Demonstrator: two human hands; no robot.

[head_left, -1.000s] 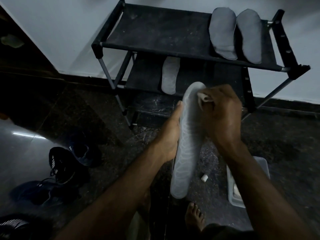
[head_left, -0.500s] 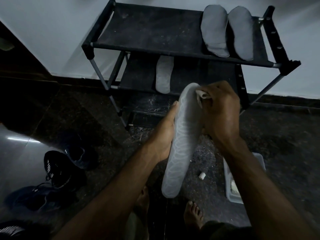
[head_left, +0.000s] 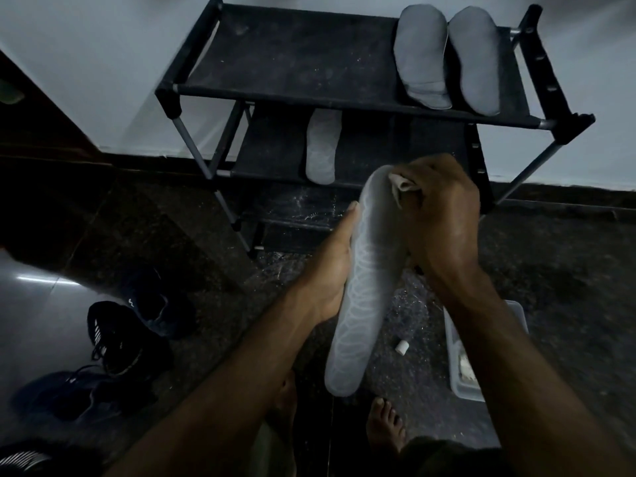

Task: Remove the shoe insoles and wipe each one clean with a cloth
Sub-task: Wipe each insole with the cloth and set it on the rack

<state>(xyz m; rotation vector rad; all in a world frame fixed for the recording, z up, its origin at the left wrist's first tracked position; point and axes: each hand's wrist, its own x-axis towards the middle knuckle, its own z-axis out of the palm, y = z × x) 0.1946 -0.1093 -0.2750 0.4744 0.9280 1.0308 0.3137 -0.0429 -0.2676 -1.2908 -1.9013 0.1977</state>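
A pale patterned insole (head_left: 364,284) is held upright in mid-air, gripped along its left edge by the left hand (head_left: 330,270), thumb laid up the edge. A small cloth (head_left: 402,184) is bunched in the curled fingers of the right hand (head_left: 444,215) and pressed against the insole's far end. Beyond, a black shoe rack (head_left: 309,63) carries two grey insoles (head_left: 447,60) on its top shelf at the right and another insole (head_left: 320,146) on the lower shelf. Dark shoes (head_left: 117,339) lie on the floor at left; a plastic tub (head_left: 468,373) and a small white piece (head_left: 401,346) lie at right.
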